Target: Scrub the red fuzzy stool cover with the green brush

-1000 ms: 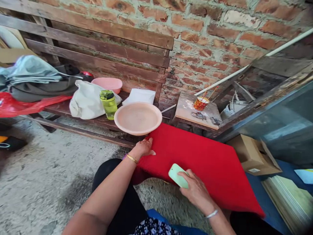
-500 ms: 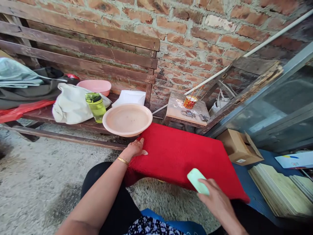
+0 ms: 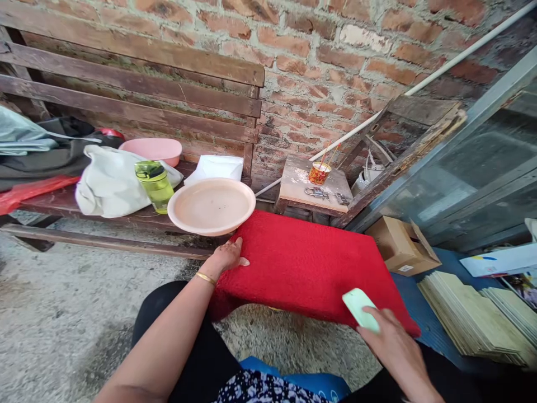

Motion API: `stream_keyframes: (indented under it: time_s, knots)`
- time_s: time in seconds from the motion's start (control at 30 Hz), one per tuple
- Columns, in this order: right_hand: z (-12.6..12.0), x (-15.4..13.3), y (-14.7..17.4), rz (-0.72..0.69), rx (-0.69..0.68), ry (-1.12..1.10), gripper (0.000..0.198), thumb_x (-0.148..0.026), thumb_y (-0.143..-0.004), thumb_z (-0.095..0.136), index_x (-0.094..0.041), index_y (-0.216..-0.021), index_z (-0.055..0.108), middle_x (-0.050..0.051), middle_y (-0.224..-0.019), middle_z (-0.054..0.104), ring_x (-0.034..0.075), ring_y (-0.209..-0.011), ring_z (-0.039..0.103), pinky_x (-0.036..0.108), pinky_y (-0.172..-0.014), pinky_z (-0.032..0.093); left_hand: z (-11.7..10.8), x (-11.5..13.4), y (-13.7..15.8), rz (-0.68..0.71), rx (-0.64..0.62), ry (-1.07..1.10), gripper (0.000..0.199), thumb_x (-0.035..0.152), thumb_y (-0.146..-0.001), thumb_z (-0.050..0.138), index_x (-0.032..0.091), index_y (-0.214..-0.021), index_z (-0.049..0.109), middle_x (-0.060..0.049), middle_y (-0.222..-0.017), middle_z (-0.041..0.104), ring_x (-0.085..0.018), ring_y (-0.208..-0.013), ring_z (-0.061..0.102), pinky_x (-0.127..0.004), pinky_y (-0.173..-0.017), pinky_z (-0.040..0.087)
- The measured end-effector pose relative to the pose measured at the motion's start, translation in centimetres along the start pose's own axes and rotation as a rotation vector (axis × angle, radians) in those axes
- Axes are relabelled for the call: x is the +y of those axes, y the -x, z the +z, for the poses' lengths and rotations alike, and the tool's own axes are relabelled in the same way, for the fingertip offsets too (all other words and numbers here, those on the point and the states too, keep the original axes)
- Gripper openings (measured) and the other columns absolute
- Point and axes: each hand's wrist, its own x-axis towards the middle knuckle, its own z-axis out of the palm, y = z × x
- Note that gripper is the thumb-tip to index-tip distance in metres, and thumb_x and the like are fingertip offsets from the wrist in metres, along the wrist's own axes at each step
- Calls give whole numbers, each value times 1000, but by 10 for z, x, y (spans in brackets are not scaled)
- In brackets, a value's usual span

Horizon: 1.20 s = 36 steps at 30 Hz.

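A red cloth (image 3: 302, 263) covers a low table before me. My left hand (image 3: 226, 256) rests on its left edge, thumb and forefinger apart. A small pale patch (image 3: 243, 261) shows at the thumb; whether it is the thumb tip or a separate piece I cannot make out. My right hand (image 3: 392, 333), slightly blurred, grips a mint-green oblong block (image 3: 359, 309) with rounded corners over the cloth's front right part. The block's underside is hidden. Just beyond my left hand sits a shallow, pale pink basin (image 3: 212, 206), apparently with liquid in it.
A wooden bench (image 3: 104, 240) on the left carries a green bottle (image 3: 154, 187), a white bag (image 3: 111, 182) and a pink tub (image 3: 155, 150). A small stool (image 3: 289, 179) at the wall holds a red cup (image 3: 319, 173) and padlocks. Right are a cardboard box (image 3: 398, 246) and stacked boards (image 3: 465, 313).
My right hand has moved to the right with the mint-green block, toward the cloth's right end. My left hand stays at the left edge. The whole view has shifted slightly.
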Motion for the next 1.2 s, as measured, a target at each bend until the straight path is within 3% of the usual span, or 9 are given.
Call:
stream_keyframes:
  time_s: [0.1, 0.2, 0.37, 0.5, 0.63, 0.8, 0.9, 1.03, 1.2]
  knots:
    - [7, -82, 1, -206, -45, -148, 45, -34, -81, 52, -29, -125, 62, 7, -121, 58, 23, -112, 59, 32, -92, 46, 6, -4, -4, 21, 29, 16, 74, 50, -83, 63, 9, -139, 38, -27, -132, 57, -34, -128, 53, -40, -101, 41]
    - [16, -117, -4, -325, -93, -233, 46, -26, -77, 53, -31, -122, 63, 3, -114, 59, 20, -108, 60, 29, -91, 45, 14, -9, -10, 40, 54, 37, 79, 51, -82, 61, 9, -144, 35, -27, -132, 57, -34, -129, 53, -40, -103, 40]
    - [16, -35, -12, -100, -129, -245, 50, -31, -75, 59, -30, -125, 61, 4, -118, 60, 22, -114, 58, 31, -93, 45, 20, -11, -14, 49, 68, 35, 78, 52, -84, 60, 8, -143, 36, -27, -132, 57, -35, -133, 49, -40, -104, 39]
    - [19, 32, 3, 69, 81, -121, 61, -34, -76, 55, -24, -136, 52, 10, -113, 61, 30, -108, 60, 42, -95, 46, 13, -6, -8, 16, 36, 20, 73, 53, -85, 59, 10, -140, 38, -27, -133, 56, -35, -128, 53, -39, -102, 41]
    - [53, 18, 36, -31, 282, -287, 64, -39, -79, 49, -24, -140, 40, 10, -124, 58, 30, -114, 57, 42, -98, 46, 5, -1, -1, 8, 10, 12, 73, 54, -85, 60, 8, -137, 40, -27, -129, 56, -34, -122, 58, -38, -100, 42]
    - [111, -32, 58, -203, 234, -341, 56, -23, -75, 49, -24, -131, 46, 10, -124, 61, 29, -120, 55, 44, -104, 43, 11, -6, -4, 14, 38, 13, 80, 57, -85, 58, 7, -143, 35, -28, -132, 54, -34, -125, 56, -37, -101, 41]
    - [124, -40, 52, -222, 234, -346, 55, -21, -73, 48, -23, -128, 47, 9, -123, 62, 28, -118, 57, 42, -101, 46, 19, -12, -13, 16, 49, 17, 84, 58, -85, 58, 7, -146, 31, -28, -133, 53, -34, -125, 55, -38, -102, 40]
    - [122, -27, 37, -80, 229, -290, 49, -25, -77, 48, -19, -126, 46, 13, -121, 63, 29, -116, 59, 41, -99, 45, 23, -16, -19, 27, 64, 17, 85, 56, -84, 61, 5, -146, 31, -29, -132, 54, -34, -125, 56, -37, -101, 41]
    - [125, -7, 33, 157, -30, -223, 38, -20, -71, 56, -24, -108, 53, 13, -114, 66, 32, -111, 64, 40, -89, 47, 20, -12, -18, 19, 56, -1, 80, 54, -84, 60, 7, -143, 33, -28, -131, 55, -33, -124, 57, -36, -97, 43]
